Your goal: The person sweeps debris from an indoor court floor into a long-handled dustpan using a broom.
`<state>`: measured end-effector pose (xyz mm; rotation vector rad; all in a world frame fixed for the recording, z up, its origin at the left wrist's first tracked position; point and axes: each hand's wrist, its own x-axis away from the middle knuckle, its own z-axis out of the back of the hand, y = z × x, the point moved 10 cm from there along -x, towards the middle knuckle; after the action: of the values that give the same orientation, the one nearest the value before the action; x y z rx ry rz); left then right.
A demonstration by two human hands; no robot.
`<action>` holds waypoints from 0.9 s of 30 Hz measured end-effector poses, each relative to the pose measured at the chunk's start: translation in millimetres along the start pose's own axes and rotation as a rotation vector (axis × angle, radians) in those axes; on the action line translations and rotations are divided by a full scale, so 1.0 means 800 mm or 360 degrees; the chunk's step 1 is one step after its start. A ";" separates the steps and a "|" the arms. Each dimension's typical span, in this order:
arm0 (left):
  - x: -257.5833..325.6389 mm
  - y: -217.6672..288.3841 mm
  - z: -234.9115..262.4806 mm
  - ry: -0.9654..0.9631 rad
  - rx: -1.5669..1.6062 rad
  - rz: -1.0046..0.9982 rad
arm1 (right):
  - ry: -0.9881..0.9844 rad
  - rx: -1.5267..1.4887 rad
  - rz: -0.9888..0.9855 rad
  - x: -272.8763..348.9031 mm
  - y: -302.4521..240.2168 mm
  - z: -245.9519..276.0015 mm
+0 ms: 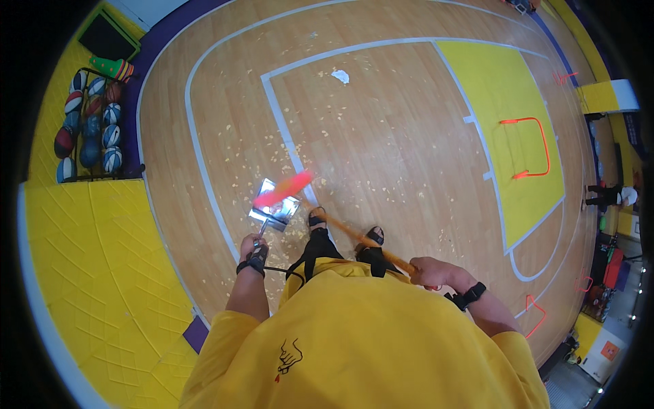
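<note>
Orange-handled broom with a blurred, bright pink-red head (283,190) is slanting across the front of the body, its head showing over the shiny silver metal dustpan (287,213) ahead of the feet and to the left; the bare right hand (432,273), a black band at its wrist, is clenching the upper end of that orange shaft, fingers wrapping round it; the bare left hand (251,247) is grasping the dustpan's slim metal handle, and the pan is sitting just ahead of it; whether bristles are touching the pan or only overlapping it from above, I'm not able to tell through the blur, nor whether anything is lying inside! Pale yellowish flakes (274,154) are littering the wooden court floor (395,123), thick around the pan and the black open sandals (317,218); a larger white crumpled scrap (340,76) is lying well ahead, well apart from the broom; by the look of it, the gathering step is being worked, with plenty still waiting on the boards; the next move is seemingly calling for a steady pan lip, flush with the floor, while the right hand is guiding the nearest flakes toward it; a hasty stroke could be scattering such light-looking bits past the edge.
</note>
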<state>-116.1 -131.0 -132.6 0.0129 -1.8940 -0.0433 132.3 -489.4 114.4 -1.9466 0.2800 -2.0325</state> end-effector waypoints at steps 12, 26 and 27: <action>0.032 0.044 0.112 -0.0050 -0.0093 -0.0101 | 0.0239 -0.0003 0.0166 -0.015 -0.122 0.089; 0.058 0.028 0.150 0.0279 0.0067 -0.0137 | 0.0397 0.0501 0.0081 -0.154 -0.175 0.100; 0.052 0.028 0.152 0.0230 0.0091 -0.0141 | 0.0267 0.0496 0.0053 -0.137 -0.167 0.074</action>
<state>-244.7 -106.9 -130.8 0.1359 -1.7486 -0.0472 182.7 -321.6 62.4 -1.5801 0.0286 -2.0777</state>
